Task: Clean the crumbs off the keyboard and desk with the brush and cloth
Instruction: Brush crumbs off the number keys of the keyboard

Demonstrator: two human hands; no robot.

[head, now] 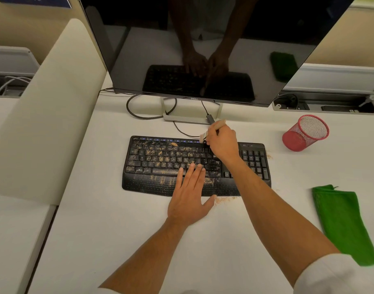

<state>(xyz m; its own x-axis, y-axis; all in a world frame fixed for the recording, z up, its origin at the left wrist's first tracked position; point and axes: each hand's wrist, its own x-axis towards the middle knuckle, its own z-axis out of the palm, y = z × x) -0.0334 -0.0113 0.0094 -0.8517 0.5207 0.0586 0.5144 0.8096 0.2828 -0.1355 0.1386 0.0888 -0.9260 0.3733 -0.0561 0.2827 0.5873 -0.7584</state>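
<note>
Black curved keyboard point(194, 164), crumb-strewn, lies on white desk point(118, 230) with long axis left-right across view. Small wooden-handled brush point(211, 129) is pinched in right hand point(223, 145) at keyboard's far edge, right of centre; bristles pointed down-left. Thickest tan crumbs point(160, 154) are spread left of brush. Left hand point(190, 196) is laid flat, fingers straight, on palm rest and lower keys. Folded green cloth point(345, 221) lies well right, nearer right arm. Bristle contact partly hidden by fingers; number pad partly covered by forearm.

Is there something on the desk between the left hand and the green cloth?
Yes. The right forearm crosses the desk between the left hand and the green cloth.
</note>
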